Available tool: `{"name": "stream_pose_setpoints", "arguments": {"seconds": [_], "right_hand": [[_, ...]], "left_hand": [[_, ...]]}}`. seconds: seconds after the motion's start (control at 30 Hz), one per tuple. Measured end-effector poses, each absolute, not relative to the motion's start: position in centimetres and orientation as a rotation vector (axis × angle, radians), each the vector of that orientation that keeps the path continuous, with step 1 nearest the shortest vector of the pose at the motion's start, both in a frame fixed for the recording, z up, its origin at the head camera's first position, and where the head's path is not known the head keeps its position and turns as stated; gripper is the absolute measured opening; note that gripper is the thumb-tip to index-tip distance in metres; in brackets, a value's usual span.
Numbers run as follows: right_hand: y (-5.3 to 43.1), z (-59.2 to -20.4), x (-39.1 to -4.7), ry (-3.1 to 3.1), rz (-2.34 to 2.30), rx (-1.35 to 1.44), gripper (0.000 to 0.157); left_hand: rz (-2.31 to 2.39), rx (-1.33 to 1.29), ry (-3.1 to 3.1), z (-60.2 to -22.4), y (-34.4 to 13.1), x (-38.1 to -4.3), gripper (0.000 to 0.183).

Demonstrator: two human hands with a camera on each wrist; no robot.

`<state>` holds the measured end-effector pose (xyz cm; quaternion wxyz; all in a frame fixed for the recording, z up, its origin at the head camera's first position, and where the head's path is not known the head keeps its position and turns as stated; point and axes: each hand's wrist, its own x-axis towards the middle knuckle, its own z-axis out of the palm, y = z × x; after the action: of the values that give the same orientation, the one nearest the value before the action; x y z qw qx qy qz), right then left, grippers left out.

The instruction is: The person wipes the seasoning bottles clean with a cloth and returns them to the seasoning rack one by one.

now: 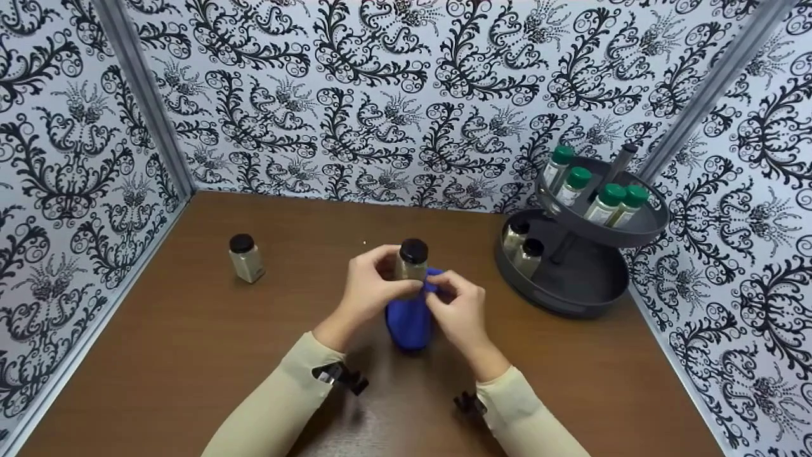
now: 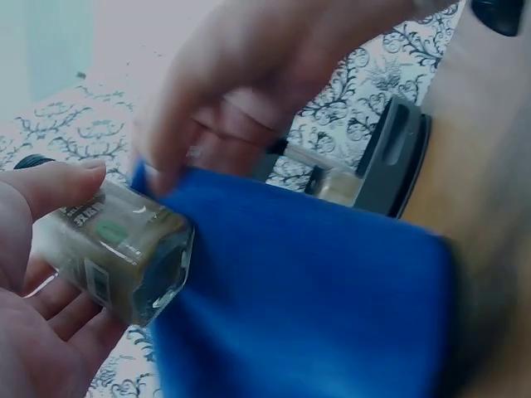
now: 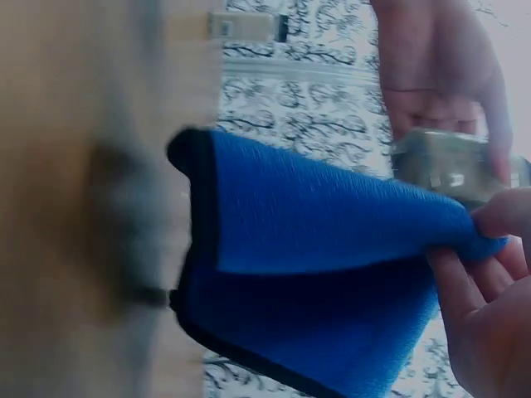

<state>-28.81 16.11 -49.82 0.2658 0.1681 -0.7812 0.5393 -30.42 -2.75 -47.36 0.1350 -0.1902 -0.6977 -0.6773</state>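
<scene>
My left hand (image 1: 371,285) grips a spice jar (image 1: 412,261) with a black lid, held above the table near its middle. In the left wrist view the glass jar (image 2: 116,249) lies tilted between thumb and fingers, its clear base toward the blue cloth (image 2: 307,282). My right hand (image 1: 460,308) pinches that cloth close beside the jar. From the right fingers the cloth (image 3: 307,215) hangs down in a fold, its dark edging showing in the right wrist view. Whether cloth and jar touch, I cannot tell.
Another black-lidded jar (image 1: 246,259) stands on the table (image 1: 304,241) at the left. At the right is a dark two-tier round rack (image 1: 590,298). Several green-capped jars (image 1: 576,184) stand on its upper tier, two black-lidded jars (image 1: 528,257) on the lower. Patterned walls enclose the table.
</scene>
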Motion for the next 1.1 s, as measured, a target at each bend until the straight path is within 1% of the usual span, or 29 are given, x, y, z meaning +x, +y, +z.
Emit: {"name": "stream_pose_setpoints", "arguments": {"seconds": [0.17, 0.33, 0.5, 0.6, 0.7, 0.93, 1.1], "right_hand": [[15.7, -50.3, -28.8, -2.150, 1.521, 0.408, 0.020], [16.0, -48.7, -28.2, -2.001, 1.579, 0.385, 0.019], [16.9, -47.0, -27.6, -1.758, 1.590, 0.462, 0.016], [17.0, -46.7, -27.5, -1.690, 1.567, 0.524, 0.017], [16.9, -47.1, -27.7, -1.735, 1.546, 0.531, 0.018], [16.2, -49.2, -28.5, -2.070, 1.547, 0.399, 0.021], [16.1, -50.0, -28.9, -2.177, 1.579, 0.384, 0.018]], "left_hand": [[-1.956, -0.525, -2.005, -47.1, -2.9, -30.4, 0.047], [-1.961, -0.555, -2.016, -47.8, -2.1, -30.4, 0.047], [-1.960, -0.623, -2.059, -48.8, -1.3, -30.4, 0.049], [-1.971, -0.636, -2.063, -49.0, -1.2, -30.4, 0.050], [-1.982, -0.606, -2.056, -48.9, -1.3, -30.3, 0.050], [-1.988, -0.532, -2.021, -48.3, -2.0, -30.4, 0.049], [-1.959, -0.513, -2.020, -47.9, -2.3, -30.6, 0.048]]}}
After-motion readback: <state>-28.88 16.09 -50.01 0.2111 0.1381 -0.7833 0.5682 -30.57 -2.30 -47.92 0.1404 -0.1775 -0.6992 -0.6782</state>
